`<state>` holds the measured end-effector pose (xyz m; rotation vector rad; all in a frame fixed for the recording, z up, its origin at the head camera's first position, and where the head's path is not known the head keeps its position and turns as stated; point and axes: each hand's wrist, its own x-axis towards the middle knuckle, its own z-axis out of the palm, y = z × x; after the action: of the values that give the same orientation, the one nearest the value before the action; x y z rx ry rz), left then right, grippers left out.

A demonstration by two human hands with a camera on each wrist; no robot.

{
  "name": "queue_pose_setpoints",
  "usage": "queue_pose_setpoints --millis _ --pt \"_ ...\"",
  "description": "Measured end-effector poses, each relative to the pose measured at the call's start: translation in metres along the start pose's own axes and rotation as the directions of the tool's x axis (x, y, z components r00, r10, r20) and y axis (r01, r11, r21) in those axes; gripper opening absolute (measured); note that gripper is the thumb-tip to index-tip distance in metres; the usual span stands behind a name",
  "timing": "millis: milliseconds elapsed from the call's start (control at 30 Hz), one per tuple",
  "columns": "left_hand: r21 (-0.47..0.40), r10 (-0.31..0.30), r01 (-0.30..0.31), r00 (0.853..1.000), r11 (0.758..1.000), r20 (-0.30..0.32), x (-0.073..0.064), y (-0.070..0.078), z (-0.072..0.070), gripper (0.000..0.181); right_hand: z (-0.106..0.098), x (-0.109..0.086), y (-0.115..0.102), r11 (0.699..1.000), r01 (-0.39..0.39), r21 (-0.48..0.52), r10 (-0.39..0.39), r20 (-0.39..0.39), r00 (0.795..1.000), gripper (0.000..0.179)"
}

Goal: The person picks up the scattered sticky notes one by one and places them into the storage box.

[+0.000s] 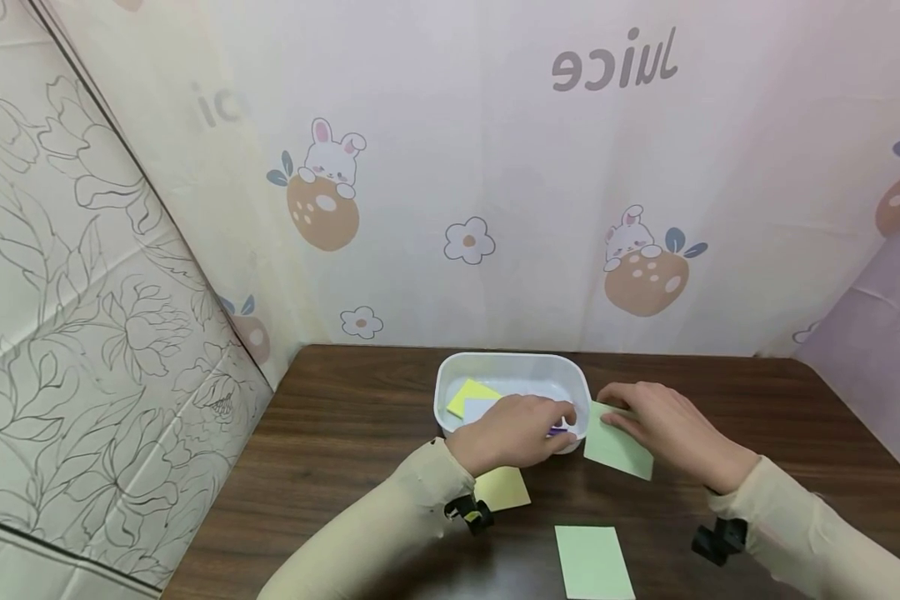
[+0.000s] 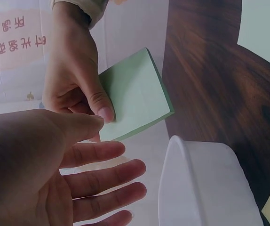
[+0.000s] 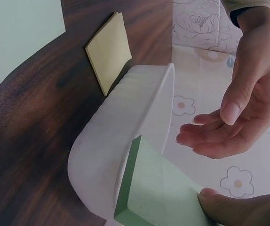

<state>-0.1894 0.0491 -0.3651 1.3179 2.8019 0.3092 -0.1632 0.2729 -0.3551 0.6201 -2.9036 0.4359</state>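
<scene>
So the right hand [image 1: 671, 429] has a green pad [image 1: 617, 443] pinched, thumb on its face, tilted at the right end of the white tub [image 1: 512, 356]; looks squarish, no real long axis. Left hand [image 1: 512, 429]'s over the tub, fingers loosely spread, holding nothing, farther from the pad. Inside the tub: yellow pad [image 1: 463, 397], pale pad [image 1: 478, 408], something purple [image 1: 557, 432].

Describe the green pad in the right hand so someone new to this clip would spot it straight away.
On the dark wooden table stands a white box. In the head view, just right of that box, the right hand grips a pale green pad. What sets it apart: it is held, while the other green pad lies flat on the table.
</scene>
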Motion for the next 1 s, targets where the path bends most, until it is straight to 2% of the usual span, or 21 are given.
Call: queue_pose_setpoints --millis 600,1000 --pt "-0.022 -0.025 0.026 0.999 0.999 0.019 -0.005 -0.008 -0.004 0.023 0.0 0.013 -0.008 1.0 0.017 0.021 -0.017 -0.005 1.0 0.019" --pt "-0.049 -0.042 0.043 0.999 0.998 0.029 -0.004 -0.015 -0.003 0.024 0.002 0.021 -0.009 1.0 0.016 0.025 -0.016 -0.002 1.0 0.017"
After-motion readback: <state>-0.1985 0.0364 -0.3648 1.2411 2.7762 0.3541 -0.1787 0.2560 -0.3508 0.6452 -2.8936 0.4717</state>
